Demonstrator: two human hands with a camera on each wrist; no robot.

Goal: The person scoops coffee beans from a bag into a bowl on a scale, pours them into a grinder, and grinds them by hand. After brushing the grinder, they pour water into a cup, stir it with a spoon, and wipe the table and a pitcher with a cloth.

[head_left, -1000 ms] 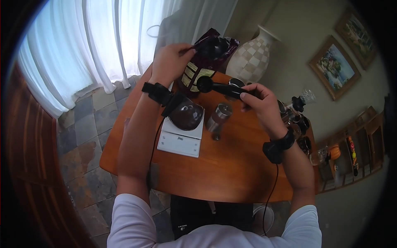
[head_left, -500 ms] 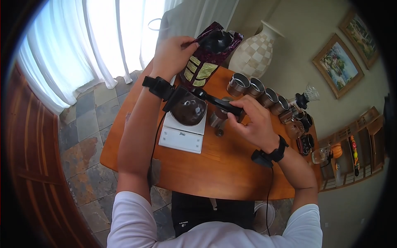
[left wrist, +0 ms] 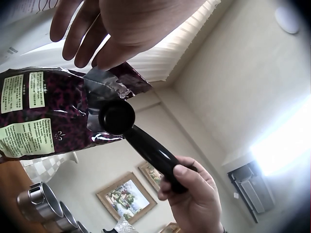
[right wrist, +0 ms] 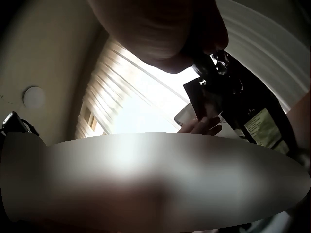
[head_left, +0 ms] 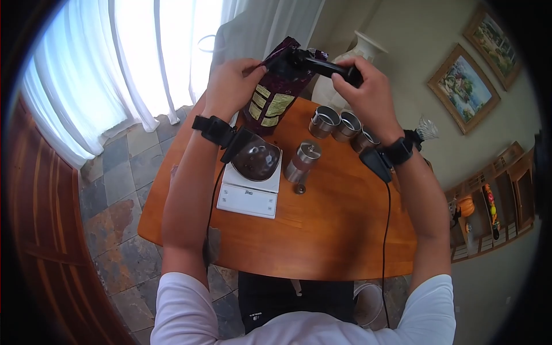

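A dark purple coffee bag (head_left: 275, 92) with yellow labels stands at the table's far edge. My left hand (head_left: 230, 83) pinches the rim of its open mouth (left wrist: 104, 82). My right hand (head_left: 362, 86) grips the handle of a black scoop (head_left: 319, 64), whose round bowl (left wrist: 117, 117) is at the bag's opening. In the right wrist view the scoop (right wrist: 206, 68) and bag (right wrist: 248, 107) show dark against the window. A dark bowl (head_left: 257, 161) sits on a white scale (head_left: 248, 195) below my left wrist.
A steel hand grinder (head_left: 302, 162) stands beside the scale on the wooden table (head_left: 322, 236). Several metal cups (head_left: 325, 122) line the far right edge. A checkered vase (head_left: 351, 54) stands behind them, with curtains at the back left.
My right hand carried the scoop from over the bowl on the scale up to the bag's mouth. The left hand has kept its hold on the bag.
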